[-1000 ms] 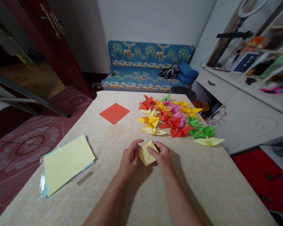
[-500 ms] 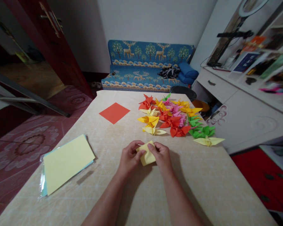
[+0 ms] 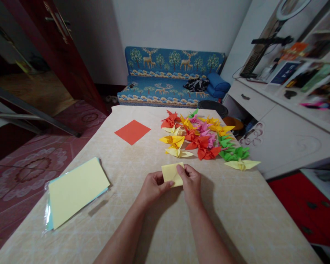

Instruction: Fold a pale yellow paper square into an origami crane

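A small folded square of yellow paper [image 3: 171,173] is held between both hands, a little above the table. My left hand [image 3: 154,186] pinches its lower left part, the thumb lying along the bottom edge and the fingers behind. On the right side my right hand [image 3: 191,180] grips it, thumb on the front face and fingers at the back. Beyond the hands, several folded paper cranes [image 3: 202,142] in red, yellow, orange, pink and green lie in a cluster. A flat red paper square [image 3: 132,132] rests to the left of them.
A stack of paper [image 3: 78,192], pale yellow on top with blue beneath, lies in a clear wrapper at the table's left. The cloth-covered table [image 3: 121,227] reaches toward a blue patterned sofa [image 3: 162,86]. A white cabinet [image 3: 286,128] stands at the right.
The folded yellow paper has turned in the hands, so its lower edge now runs nearly level. My left thumb has shifted from its face to the bottom edge.
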The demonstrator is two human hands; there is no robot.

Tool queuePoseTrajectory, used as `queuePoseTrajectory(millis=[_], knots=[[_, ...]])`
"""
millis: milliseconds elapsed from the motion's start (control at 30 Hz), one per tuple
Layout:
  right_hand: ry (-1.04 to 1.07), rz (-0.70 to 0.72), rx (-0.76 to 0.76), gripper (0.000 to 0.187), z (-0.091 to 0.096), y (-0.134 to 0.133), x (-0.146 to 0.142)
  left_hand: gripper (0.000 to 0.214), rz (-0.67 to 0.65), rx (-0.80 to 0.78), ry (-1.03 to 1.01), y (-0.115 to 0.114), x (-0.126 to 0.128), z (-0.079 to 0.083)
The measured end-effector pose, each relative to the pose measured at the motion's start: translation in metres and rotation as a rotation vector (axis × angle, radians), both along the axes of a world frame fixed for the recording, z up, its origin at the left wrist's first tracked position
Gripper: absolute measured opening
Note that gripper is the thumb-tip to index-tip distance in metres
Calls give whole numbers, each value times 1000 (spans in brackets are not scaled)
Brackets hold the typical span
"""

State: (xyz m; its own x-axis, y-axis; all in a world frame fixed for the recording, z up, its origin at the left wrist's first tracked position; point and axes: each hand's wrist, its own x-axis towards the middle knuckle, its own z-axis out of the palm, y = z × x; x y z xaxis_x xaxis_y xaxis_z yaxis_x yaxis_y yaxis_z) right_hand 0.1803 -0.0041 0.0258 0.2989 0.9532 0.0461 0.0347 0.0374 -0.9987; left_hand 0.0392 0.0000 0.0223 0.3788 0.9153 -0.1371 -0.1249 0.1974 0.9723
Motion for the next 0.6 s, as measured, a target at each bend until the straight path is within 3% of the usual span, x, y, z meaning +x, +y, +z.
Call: queuePoseTrajectory(millis=[267,500,600], knots=[[22,-155,28,38,-2,0,0,29,2,-29,141,2,-1,3],[171,-207,81,30,-10,4,2,21,339,89,-43,5,-1,3],[240,-189,63,20,-14,7,3,18,368,126,-60,4,-1,5]])
